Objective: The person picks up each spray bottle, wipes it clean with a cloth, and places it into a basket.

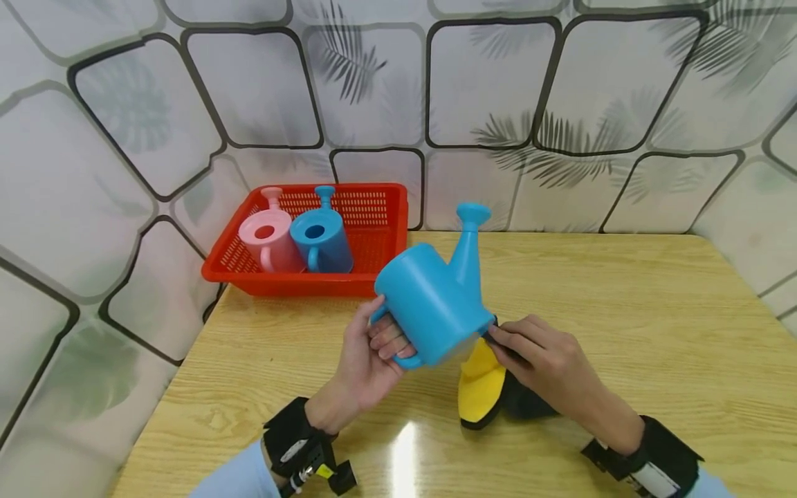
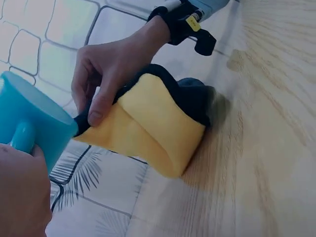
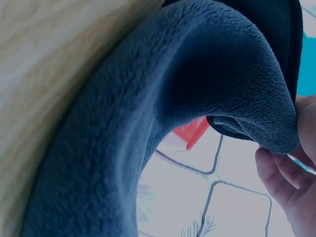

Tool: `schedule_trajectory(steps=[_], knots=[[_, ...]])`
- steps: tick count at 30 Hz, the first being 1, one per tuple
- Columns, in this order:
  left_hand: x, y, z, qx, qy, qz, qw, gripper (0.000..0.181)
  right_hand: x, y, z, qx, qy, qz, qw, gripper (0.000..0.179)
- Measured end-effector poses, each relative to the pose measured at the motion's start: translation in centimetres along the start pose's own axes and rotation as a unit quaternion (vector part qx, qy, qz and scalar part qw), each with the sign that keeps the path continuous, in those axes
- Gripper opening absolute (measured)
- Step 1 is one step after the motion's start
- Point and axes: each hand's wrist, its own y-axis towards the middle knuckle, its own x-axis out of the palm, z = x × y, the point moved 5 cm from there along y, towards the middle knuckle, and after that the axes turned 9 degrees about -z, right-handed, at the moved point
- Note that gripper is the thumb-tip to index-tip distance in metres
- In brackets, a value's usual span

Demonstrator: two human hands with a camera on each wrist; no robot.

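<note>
My left hand [image 1: 367,360] grips the handle of a blue toy watering can [image 1: 429,304], tilted above the table with its spout rising on the right. Beside the can's lower edge, my right hand [image 1: 554,366] pinches a corner of a two-sided cloth [image 1: 482,387], yellow on one face and dark grey on the other. In the left wrist view the folded cloth [image 2: 158,118] hangs from that hand to the tabletop. Its fuzzy grey side [image 3: 123,123] fills much of the right wrist view. Whether the cloth touches the can is hard to tell.
At the back left of the wooden table [image 1: 623,311], a red plastic basket [image 1: 380,283] holds a pink watering can [image 1: 274,242] and another blue watering can [image 1: 326,245]. A patterned curtain [image 1: 373,83] surrounds the table's back and sides.
</note>
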Motion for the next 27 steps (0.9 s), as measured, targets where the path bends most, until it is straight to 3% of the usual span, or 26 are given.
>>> schedule_trajectory(steps=[5,11,14,16,18,20,22,24,25,27], knots=[[0.0,-0.1,0.1,0.005,0.058,-0.031,0.9979,0.046,-0.9,-0.1,1.4,0.031,0.006,0.045,0.9985,0.040],[-0.5,-0.2,0.3,0.015,0.112,-0.058,0.9919,0.044,-2.4,-0.6,3.5,0.119,0.022,0.087,0.9888,0.041],[-0.7,-0.1,0.5,0.015,0.155,-0.084,0.9842,0.043,-3.4,-0.8,4.5,0.190,0.062,0.113,0.9734,0.025],[-0.8,-0.2,0.6,0.013,0.199,-0.093,0.9756,0.042,-4.2,-0.9,5.4,0.259,0.114,0.134,0.9496,0.018],[-1.0,-0.2,0.7,0.007,0.251,-0.096,0.9632,0.041,-4.9,-1.0,6.3,0.335,0.156,0.155,0.9163,0.018],[-1.1,-0.1,0.9,0.004,0.313,-0.095,0.9452,0.040,-5.7,-1.3,7.4,0.397,0.208,0.179,0.8757,0.017],[-1.1,0.0,1.0,0.005,0.376,-0.097,0.9215,0.040,-6.3,-1.4,8.4,0.421,0.266,0.204,0.8427,0.017],[-1.1,0.1,1.0,0.007,0.438,-0.100,0.8934,0.042,-6.7,-1.4,9.4,0.418,0.321,0.219,0.8212,0.016],[-1.1,0.2,1.0,0.007,0.466,-0.102,0.8788,0.043,-6.9,-1.3,9.8,0.415,0.328,0.216,0.8205,0.018],[-1.0,0.2,0.9,0.007,0.517,-0.117,0.8479,0.043,-7.3,-0.9,10.3,0.405,0.308,0.185,0.8405,0.021]])
